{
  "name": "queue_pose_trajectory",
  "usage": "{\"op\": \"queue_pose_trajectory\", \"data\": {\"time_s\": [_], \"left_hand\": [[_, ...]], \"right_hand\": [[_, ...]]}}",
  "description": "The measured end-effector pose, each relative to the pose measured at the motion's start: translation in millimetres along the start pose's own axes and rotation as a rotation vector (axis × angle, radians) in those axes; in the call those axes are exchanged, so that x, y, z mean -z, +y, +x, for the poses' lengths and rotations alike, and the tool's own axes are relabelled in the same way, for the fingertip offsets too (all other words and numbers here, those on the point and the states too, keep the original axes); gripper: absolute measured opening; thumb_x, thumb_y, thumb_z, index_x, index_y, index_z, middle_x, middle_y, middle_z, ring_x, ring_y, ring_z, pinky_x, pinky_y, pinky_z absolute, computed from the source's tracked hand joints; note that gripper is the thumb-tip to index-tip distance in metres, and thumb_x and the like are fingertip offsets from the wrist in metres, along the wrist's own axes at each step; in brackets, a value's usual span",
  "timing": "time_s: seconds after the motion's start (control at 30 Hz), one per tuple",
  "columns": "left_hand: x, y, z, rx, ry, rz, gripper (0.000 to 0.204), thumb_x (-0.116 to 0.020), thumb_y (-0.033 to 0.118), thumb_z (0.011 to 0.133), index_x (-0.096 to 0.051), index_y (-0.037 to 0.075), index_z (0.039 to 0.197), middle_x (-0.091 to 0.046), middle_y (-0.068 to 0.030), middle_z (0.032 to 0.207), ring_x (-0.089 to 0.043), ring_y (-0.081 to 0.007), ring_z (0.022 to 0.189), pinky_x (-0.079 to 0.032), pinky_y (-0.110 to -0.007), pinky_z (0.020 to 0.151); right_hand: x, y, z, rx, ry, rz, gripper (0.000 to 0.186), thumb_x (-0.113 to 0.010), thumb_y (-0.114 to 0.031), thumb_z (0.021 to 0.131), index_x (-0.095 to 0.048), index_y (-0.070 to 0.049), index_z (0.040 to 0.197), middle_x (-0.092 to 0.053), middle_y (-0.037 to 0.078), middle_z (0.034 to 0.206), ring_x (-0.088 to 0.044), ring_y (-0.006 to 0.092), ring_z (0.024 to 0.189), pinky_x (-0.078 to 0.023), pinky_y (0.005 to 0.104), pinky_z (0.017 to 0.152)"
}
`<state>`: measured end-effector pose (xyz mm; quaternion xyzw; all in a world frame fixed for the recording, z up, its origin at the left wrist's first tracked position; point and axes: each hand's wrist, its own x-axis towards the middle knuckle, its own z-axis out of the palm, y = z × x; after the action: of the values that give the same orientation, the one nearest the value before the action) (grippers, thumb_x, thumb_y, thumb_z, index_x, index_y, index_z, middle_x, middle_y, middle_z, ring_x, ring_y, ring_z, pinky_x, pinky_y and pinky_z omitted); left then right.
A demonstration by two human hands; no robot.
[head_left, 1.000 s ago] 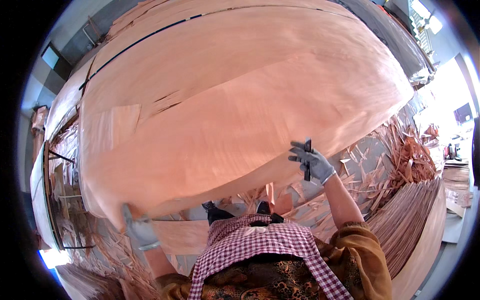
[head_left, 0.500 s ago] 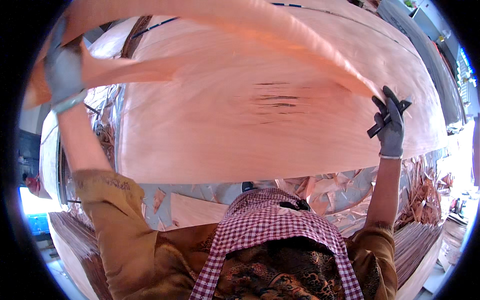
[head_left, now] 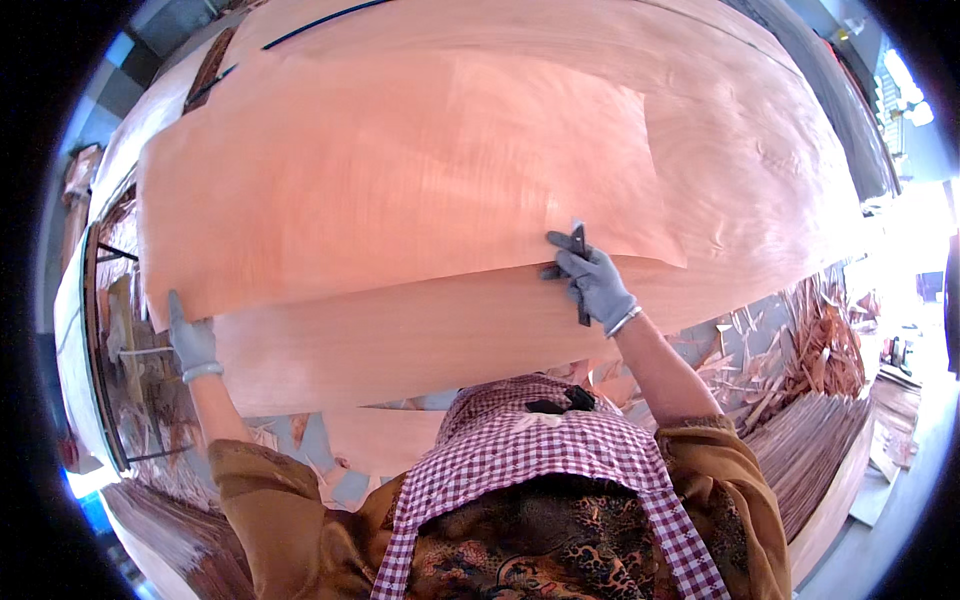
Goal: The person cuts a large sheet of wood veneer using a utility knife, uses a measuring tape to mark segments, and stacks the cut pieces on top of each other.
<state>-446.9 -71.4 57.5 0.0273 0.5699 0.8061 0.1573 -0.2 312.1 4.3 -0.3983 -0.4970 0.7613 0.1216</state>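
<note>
A loose salmon-pink veneer sheet (head_left: 390,170) lies over a broad stack of paler veneer (head_left: 750,190), with a curled right corner. My left hand (head_left: 192,340), in a grey glove, holds the sheet's lower left corner at the left end of the stack. My right hand (head_left: 596,285), also gloved, grips a black flat blade tool (head_left: 581,238) held nearly upright between its fingers, with its fingertips over the sheet's lower edge right of centre.
A dark metal frame (head_left: 97,340) stands at the left. Veneer scraps (head_left: 825,350) lie on the floor at the right and under the stack's front edge. Bundles of veneer (head_left: 800,450) stand at the lower right and lower left. A dark strip (head_left: 320,25) crosses the far part of the stack.
The sheet, raised high and bent half a second ago, now lies flatter on the stack. My left hand came down from the upper left, and my right hand moved left with the tool.
</note>
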Motion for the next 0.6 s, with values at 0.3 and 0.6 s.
{"op": "queue_pose_trajectory", "data": {"time_s": [0.3, 0.6], "left_hand": [[-81, -99, -59, 0.172, -0.028, 0.262, 0.013, -0.067, 0.022, 0.082, -0.061, 0.011, 0.081, -0.057, -0.0008, 0.069, -0.052, -0.0104, 0.056, -0.042, -0.024, 0.047], [-88, -79, -61, 0.283, 0.141, 0.295, 0.024, -0.068, 0.03, 0.083, -0.059, 0.007, 0.085, -0.059, -0.0041, 0.068, -0.054, -0.0134, 0.051, -0.041, -0.025, 0.044]], "right_hand": [[21, -26, 0, 0.037, -0.024, 0.042, 0.034, -0.055, -0.015, 0.091, -0.053, 0.001, 0.121, -0.064, 0.009, 0.098, -0.066, 0.0133, 0.075, -0.04, 0.0178, 0.044], [12, -40, -1, 0.038, -0.032, -0.082, 0.027, -0.056, -0.015, 0.091, -0.056, 0.0, 0.114, -0.066, 0.011, 0.093, -0.065, 0.0125, 0.073, -0.036, 0.0164, 0.041]]}}
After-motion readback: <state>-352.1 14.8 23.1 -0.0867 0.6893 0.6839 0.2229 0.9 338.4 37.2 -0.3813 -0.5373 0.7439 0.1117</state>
